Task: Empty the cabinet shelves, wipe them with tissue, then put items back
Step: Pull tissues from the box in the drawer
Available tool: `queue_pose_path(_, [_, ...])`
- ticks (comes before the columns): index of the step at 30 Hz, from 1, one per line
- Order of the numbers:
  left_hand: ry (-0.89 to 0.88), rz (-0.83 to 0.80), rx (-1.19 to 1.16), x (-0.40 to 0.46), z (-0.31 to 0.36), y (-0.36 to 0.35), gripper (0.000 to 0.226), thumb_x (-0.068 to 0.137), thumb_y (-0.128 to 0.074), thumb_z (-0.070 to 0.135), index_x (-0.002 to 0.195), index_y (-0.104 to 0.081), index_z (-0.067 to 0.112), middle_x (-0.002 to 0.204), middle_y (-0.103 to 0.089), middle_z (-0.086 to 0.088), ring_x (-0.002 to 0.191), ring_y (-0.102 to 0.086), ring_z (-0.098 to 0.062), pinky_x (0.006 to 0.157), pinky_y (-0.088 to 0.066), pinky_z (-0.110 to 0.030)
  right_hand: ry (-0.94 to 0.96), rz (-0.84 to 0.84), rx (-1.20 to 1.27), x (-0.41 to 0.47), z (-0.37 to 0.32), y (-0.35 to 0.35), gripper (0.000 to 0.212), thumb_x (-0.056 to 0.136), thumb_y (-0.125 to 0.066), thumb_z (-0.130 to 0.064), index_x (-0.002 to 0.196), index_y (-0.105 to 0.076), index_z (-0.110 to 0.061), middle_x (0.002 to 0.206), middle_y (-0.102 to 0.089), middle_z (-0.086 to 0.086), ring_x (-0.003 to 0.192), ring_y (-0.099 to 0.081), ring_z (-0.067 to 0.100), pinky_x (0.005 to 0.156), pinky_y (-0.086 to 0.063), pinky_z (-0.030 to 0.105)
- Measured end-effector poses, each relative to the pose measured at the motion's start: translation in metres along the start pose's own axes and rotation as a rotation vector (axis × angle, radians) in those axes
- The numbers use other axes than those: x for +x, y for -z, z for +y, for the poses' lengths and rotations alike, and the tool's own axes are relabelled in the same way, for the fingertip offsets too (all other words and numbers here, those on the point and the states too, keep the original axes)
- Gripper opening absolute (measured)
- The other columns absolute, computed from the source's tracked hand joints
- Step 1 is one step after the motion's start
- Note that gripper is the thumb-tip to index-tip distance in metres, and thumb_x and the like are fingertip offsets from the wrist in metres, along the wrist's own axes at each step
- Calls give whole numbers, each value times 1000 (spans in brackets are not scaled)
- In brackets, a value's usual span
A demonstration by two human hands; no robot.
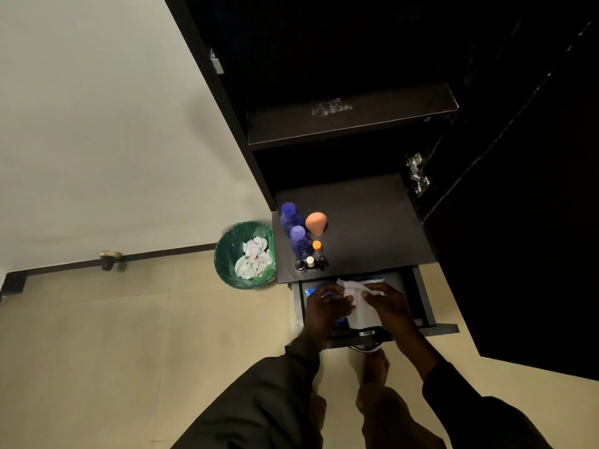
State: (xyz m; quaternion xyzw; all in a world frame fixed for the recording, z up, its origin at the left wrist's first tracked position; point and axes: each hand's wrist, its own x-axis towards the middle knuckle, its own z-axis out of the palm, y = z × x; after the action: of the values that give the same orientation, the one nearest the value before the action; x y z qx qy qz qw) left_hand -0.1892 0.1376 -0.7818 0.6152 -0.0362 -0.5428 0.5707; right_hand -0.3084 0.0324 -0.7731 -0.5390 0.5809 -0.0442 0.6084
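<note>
Below the middle of the frame, both hands met over an open drawer (421, 306) that stuck out beneath the dark cabinet (356, 59). The left hand (327, 304) and the right hand (387, 301) each pinched an edge of a white tissue (358, 303), fingers curled onto it from either side, as if drawing it out or spreading it. Under the tissue lay a blue pack (312, 291), partly hidden by the hands, so whether the sheet was free of it I could not tell.

Above the hands, the lowest shelf (372, 222) carried a cluster at its left front corner: two blue bottles (291, 217), an orange sponge-like piece (316, 223), and several small vials (311, 262) in a row by the front edge. Higher in the frame, the upper shelf (350, 121) showed pale smudges. At centre left, a green bin (227, 254) on the floor held crumpled tissues.

Judging by its look, the tissue would be very light, limp and easy to tear; taking it by two edges with gentle pinches suits it, and bunching it into a pad would likely give a firmer wiping surface. Those vials look easy to tip.
</note>
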Motion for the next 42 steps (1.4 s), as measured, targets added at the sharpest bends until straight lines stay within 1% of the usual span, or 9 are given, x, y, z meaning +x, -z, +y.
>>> queue_pose_path(4, [55, 28, -151, 2, 5, 3, 21, 92, -61, 0, 114, -60, 2, 112, -67, -17, 91, -71, -23, 73, -58, -27, -7, 39, -1, 2, 6, 12, 33, 95, -60, -19, 127, -54, -11, 118, -52, 9, 103, -50, 26, 89, -48, 41])
queue_pose_path(9, [58, 67, -203, 1, 8, 3, 22, 99, -48, 3, 114, -63, -1, 112, -67, -13, 99, -66, -21, 72, -56, -21, 60, -44, -44, 3, 7, 18, 28, 97, -56, -16, 125, -57, -15, 123, -51, 8, 104, -49, 23, 75, -46, 28])
queue_pose_path(14, [81, 177, -350, 6, 10, 1, 18, 97, -48, 2, 109, -61, 7, 110, -66, -14, 96, -66, -26, 71, -59, -33, 107, -68, -27, 2, 2, 19, 31, 92, -61, -12, 123, -57, -11, 115, -54, 5, 106, -55, 23, 81, -47, 29])
queue_pose_path(18, [107, 154, -349, 5, 11, 0, 15, 98, -51, 4, 108, -61, 9, 109, -65, -13, 97, -65, -30, 75, -60, -38, 110, -90, 16, 12, 20, 21, 42, 61, -78, -51, 95, -68, -30, 108, -62, 12, 100, -62, 18, 96, -49, 41])
queue_pose_path(20, [122, 135, -311, 5, 10, -2, 15, 97, -52, 4, 107, -62, 9, 112, -64, -14, 102, -62, -32, 82, -59, -43, 112, -99, 7, 13, 23, 19, 5, 78, -74, -34, 80, -72, -38, 105, -67, 12, 104, -61, 32, 98, -47, 52])
queue_pose_path(23, [127, 91, -273, 6, 6, -5, 19, 97, -55, 5, 115, -60, 5, 119, -61, -21, 103, -62, -32, 87, -56, -46, 96, -159, 7, -2, 3, 13, 18, 89, -68, -15, 84, -71, -33, 106, -67, 5, 108, -60, 31, 96, -50, 45])
queue_pose_path(28, [146, 8, -220, 3, 9, -12, 33, 92, -65, 8, 123, -56, 1, 120, -65, -23, 97, -68, -31, 75, -60, -37, 257, -191, -206, -6, 7, 8, 54, 70, -85, -32, 119, -61, -26, 118, -54, -8, 109, -52, 9, 93, -47, 31])
queue_pose_path(37, [128, 55, -96, 8, 4, -9, 33, 84, -74, 8, 116, -66, 2, 112, -71, -16, 106, -67, -29, 87, -57, -35, 180, -126, -7, 5, 15, 7, 49, 73, -82, -9, 106, -56, -34, 111, -67, 4, 104, -66, 28, 91, -54, 52])
queue_pose_path(42, [65, -18, 19, 5, 8, -13, 23, 85, -74, 12, 107, -69, 5, 101, -72, -15, 94, -69, -28, 86, -56, -39, 203, -221, -55, -2, 5, 5, 39, 73, -83, -13, 102, -60, -25, 102, -70, -5, 95, -67, 11, 80, -55, 25])
